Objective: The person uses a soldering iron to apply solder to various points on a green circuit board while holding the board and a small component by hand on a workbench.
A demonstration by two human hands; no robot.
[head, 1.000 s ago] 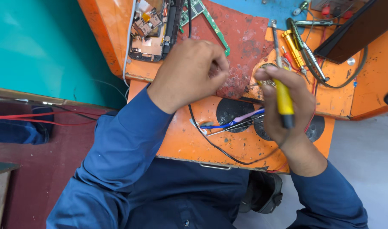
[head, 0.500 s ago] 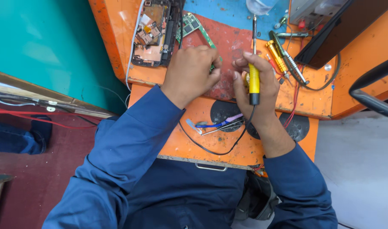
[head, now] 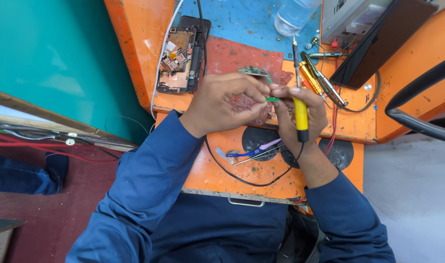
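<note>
Currently: left hand (head: 227, 102) pinches small green circuit board (head: 257, 73) at fingertips, lifted clear of bench | right hand (head: 300, 114) closed around yellow-handled screwdriver (head: 298, 97), tip pointing away past the pinch | opened phone (head: 179, 53) lies left of grip, gutted | board out; refitting looks undone

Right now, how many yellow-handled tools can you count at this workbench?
2: one yellow-handled soldering iron gripped in the right hand, one yellow-handled screwdriver lying on the orange bench. Others may be hidden.
</note>
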